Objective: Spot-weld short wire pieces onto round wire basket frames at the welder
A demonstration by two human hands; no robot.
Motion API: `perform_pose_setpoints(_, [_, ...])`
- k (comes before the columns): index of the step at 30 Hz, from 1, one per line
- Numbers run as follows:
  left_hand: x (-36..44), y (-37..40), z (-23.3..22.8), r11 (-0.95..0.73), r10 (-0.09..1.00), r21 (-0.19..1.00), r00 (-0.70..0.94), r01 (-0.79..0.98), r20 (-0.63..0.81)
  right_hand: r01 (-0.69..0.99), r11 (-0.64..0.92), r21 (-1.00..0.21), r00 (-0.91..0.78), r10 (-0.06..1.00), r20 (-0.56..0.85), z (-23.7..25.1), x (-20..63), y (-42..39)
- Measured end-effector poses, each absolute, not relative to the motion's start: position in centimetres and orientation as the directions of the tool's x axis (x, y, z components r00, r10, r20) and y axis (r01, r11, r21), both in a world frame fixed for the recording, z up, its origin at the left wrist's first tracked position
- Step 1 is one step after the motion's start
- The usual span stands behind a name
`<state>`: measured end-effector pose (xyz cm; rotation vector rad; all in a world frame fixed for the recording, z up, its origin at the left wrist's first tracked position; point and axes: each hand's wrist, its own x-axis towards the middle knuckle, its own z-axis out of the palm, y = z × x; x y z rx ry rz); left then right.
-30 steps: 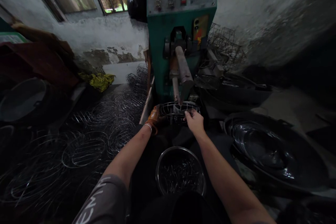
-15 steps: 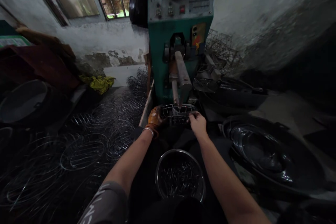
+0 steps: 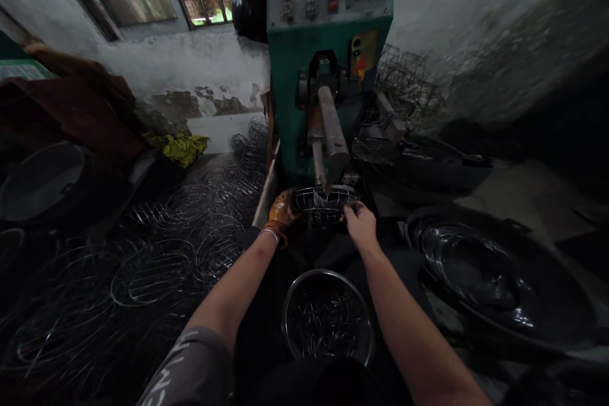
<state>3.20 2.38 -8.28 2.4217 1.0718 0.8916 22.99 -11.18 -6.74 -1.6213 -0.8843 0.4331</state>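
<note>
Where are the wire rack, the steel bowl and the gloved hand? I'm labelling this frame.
wire rack (image 3: 323, 204): head view, on its middle wires.
steel bowl (image 3: 291, 304): head view, on its left rim.
left hand (image 3: 281, 209): head view, on the orange glove.

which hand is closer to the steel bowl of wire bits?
Right. The right hand grips the wire rack just above the steel bowl's far rim; the gloved left hand holds the rack's left edge, farther off.
</note>
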Motion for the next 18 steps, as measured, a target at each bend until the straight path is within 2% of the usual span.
perform_pose_setpoints(8, [3.7,2.0,-8.5,-0.664,0.747,0.536,0.481,0.521,0.459,0.303,-0.140,-0.943,0.674,0.730,0.108,-5.9,22.3,-11.7])
perform_pose_setpoints(10, [3.5,2.1,-8.6,-0.637,0.770,0.562,0.470,0.528,0.432,0.401,-0.191,-0.896,0.696,0.699,0.162,-5.6,21.9,-12.4])
perform_pose_setpoints(13, [3.0,2.2,-8.8,-0.590,0.800,0.614,0.480,0.524,0.359,0.587,-0.215,-0.780,0.674,0.664,0.324,-4.8,20.5,-13.2])
perform_pose_setpoints(15, [2.6,2.3,-8.9,-0.585,0.798,0.639,0.496,0.500,0.342,0.691,-0.220,-0.688,0.582,0.734,0.349,-3.9,19.0,-13.1])
perform_pose_setpoints(18, [2.3,2.6,-9.1,-0.593,0.788,0.650,0.510,0.476,0.345,0.816,-0.266,-0.513,0.435,0.867,0.242,-2.3,16.5,-12.0])
